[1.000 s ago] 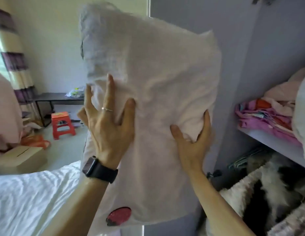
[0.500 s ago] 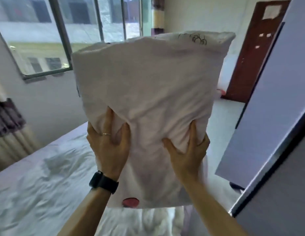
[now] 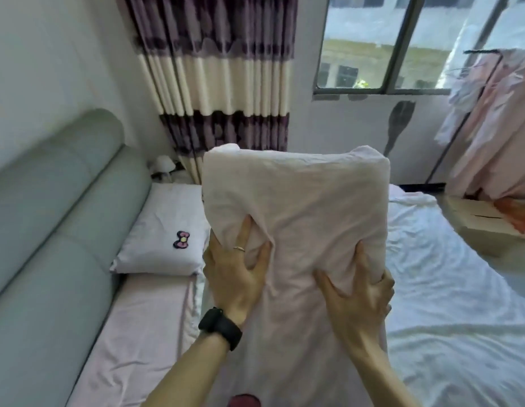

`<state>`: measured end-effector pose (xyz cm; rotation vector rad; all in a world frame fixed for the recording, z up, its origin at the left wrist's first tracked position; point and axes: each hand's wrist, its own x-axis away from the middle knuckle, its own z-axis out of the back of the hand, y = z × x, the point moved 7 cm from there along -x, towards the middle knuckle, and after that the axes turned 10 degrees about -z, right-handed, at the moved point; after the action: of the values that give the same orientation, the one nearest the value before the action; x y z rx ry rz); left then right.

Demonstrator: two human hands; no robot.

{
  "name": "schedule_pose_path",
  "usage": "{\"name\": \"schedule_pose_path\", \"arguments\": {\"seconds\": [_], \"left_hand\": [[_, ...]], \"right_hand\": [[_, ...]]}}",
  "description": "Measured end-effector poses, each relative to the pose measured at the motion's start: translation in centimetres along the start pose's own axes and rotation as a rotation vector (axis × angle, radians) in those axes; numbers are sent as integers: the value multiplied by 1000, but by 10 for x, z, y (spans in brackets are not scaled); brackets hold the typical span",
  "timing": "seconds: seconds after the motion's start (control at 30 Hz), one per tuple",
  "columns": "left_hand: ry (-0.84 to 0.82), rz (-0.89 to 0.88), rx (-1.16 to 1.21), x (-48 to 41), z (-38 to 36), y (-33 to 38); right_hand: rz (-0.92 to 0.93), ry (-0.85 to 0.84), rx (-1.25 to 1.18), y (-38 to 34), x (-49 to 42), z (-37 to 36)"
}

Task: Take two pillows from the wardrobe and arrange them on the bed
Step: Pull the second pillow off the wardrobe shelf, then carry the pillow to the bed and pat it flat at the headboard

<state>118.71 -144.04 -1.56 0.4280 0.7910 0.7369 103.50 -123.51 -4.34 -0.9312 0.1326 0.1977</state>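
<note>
I hold a pale pink pillow [image 3: 299,201] upright in front of me, above the bed [image 3: 449,304]. My left hand [image 3: 235,274], with a ring and a black watch, grips its left side. My right hand [image 3: 355,298] grips its right side, fingers pressed into the fabric. A second pale pillow [image 3: 164,233] with a small pink bow lies flat at the head of the bed, against the grey-green headboard [image 3: 64,215]. The held pillow hides part of the bed behind it. The wardrobe is out of view.
A striped purple and cream curtain [image 3: 223,77] hangs behind the bed beside a window [image 3: 381,45]. Pink clothes [image 3: 490,118] hang at the right above a cardboard box [image 3: 475,218]. A rumpled white sheet covers the bed's right side.
My view has swung from the wardrobe, past the window, round to the head of the bed. Both hands still hold the pillow, which is now lower over the mattress.
</note>
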Motion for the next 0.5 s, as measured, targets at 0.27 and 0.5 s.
{"name": "schedule_pose_path", "arguments": {"seconds": [0.27,0.5], "left_hand": [[100,276,-197,64,43,-95],[54,599,-330,125,83,-184]], "right_hand": [[43,-394,21,1,58,-102],[95,-708,117,-1,140,-183]]}}
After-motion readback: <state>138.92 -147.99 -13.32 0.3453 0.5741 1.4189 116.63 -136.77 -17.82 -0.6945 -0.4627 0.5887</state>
